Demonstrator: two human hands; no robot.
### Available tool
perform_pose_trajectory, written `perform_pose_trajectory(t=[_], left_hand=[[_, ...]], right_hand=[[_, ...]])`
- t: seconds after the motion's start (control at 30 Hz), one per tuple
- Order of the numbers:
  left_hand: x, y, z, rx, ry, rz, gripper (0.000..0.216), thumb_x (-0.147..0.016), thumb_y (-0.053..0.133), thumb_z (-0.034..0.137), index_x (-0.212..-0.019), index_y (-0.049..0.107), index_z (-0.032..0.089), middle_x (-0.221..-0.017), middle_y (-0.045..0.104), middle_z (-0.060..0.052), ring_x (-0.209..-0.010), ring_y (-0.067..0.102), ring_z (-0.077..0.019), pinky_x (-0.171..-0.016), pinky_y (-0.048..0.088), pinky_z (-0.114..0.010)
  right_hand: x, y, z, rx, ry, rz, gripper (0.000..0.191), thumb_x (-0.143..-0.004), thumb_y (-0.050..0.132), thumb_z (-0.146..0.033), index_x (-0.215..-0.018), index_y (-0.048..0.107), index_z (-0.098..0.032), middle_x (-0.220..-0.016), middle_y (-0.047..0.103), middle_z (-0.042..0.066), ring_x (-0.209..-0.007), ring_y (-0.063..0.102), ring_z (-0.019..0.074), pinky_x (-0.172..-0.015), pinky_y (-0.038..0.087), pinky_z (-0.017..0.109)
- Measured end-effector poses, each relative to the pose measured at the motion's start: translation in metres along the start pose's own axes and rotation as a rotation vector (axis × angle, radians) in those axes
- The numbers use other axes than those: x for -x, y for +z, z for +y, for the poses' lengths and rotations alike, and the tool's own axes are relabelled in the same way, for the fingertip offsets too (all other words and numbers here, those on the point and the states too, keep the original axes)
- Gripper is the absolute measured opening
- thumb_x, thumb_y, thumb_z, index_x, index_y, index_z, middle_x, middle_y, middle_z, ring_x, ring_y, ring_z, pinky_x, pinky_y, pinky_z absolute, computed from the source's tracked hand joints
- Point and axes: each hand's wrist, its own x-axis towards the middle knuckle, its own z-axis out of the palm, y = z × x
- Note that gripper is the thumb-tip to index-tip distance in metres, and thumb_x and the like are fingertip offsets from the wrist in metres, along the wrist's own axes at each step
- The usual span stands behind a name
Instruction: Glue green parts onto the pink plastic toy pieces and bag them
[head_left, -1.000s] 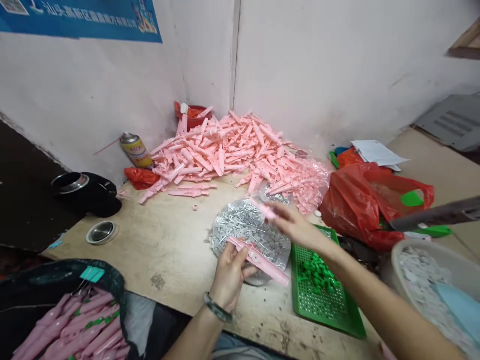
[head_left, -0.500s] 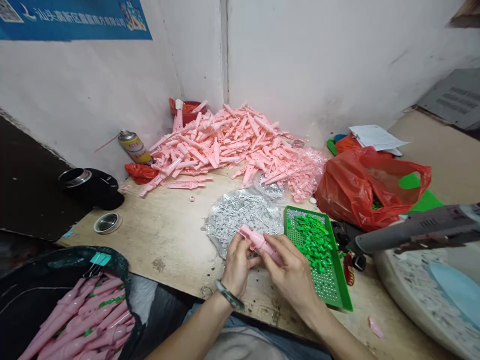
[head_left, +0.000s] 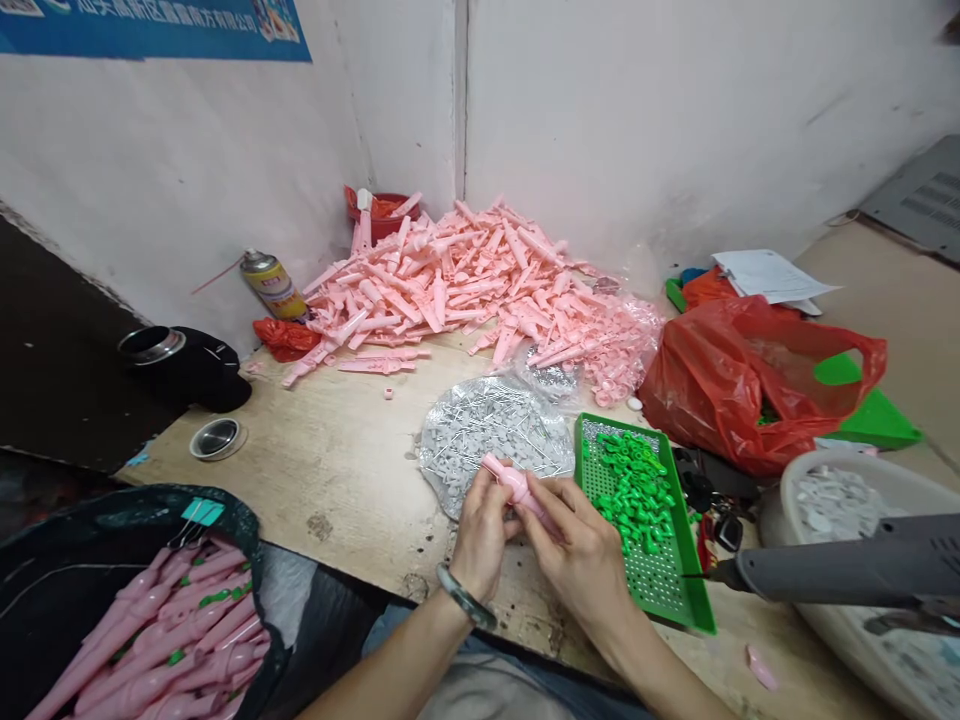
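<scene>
Both my hands are closed together on one pink plastic toy part (head_left: 514, 483) near the table's front edge. My left hand (head_left: 478, 535), with a dark bracelet at the wrist, grips its near end from the left. My right hand (head_left: 581, 555) pinches it from the right. Just beyond them lies a clear bag of small grey metal pins (head_left: 491, 435). Right of my hands stands a green perforated tray (head_left: 664, 590) with several small green pieces (head_left: 634, 485). A large heap of pink parts (head_left: 472, 285) fills the back corner.
A black bag of assembled pink pieces (head_left: 172, 630) is at the lower left. A grey electric tool (head_left: 840, 570) hangs at the right over a basin of grey bits (head_left: 840, 500). A red plastic bag (head_left: 750, 385), spray can (head_left: 271, 285), small steel dish (head_left: 215, 438) and black container (head_left: 184, 365) are around.
My right hand came back from the heap with a pink piece and joined my left hand. Both now press the pink parts together. The grey tool has swung lower at the right.
</scene>
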Motion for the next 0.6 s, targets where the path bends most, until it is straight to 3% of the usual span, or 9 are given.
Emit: perform_pose_trajectory(t=[0.2,0.43,0.53,0.6], left_hand=[[-0.002,0.0,-0.004,0.016,0.007,0.002,0.04,-0.082,0.06,0.03,-0.12,0.057,0.019,-0.113,0.069,-0.011,-0.101,0.066,-0.0245,-0.08,0.054,-0.032],[-0.006,0.007,-0.005,0.055,-0.008,0.029,0.045,-0.084,0.065,0.035,-0.124,0.053,0.019,-0.115,0.069,-0.012,-0.102,0.067,-0.0241,-0.082,0.053,-0.031],[-0.009,0.013,-0.004,0.084,0.006,0.07,0.051,-0.075,0.077,0.038,-0.116,0.056,0.018,-0.105,0.071,-0.01,-0.097,0.068,-0.0225,-0.084,0.052,-0.03],[-0.01,0.015,-0.003,0.103,-0.002,0.11,0.056,-0.066,0.084,0.039,-0.111,0.058,0.017,-0.098,0.071,-0.009,-0.089,0.069,-0.0218,-0.075,0.053,-0.029]], right_hand=[[-0.001,-0.001,-0.003,0.142,-0.085,0.037,0.036,-0.096,0.051,-0.022,-0.13,0.062,-0.025,-0.099,0.068,0.009,-0.076,0.067,0.0187,-0.057,0.053,0.026],[-0.005,0.001,0.0,0.138,-0.094,0.024,0.033,-0.096,0.05,-0.02,-0.126,0.064,-0.022,-0.098,0.067,0.01,-0.075,0.066,0.0182,-0.058,0.053,0.027],[-0.006,0.003,0.004,0.112,-0.087,0.014,0.031,-0.097,0.05,-0.02,-0.123,0.066,-0.023,-0.098,0.066,0.01,-0.078,0.066,0.018,-0.06,0.054,0.027],[-0.005,0.006,0.006,0.096,-0.087,0.016,0.031,-0.097,0.049,-0.019,-0.122,0.066,-0.024,-0.099,0.066,0.01,-0.08,0.065,0.0182,-0.061,0.054,0.027]])
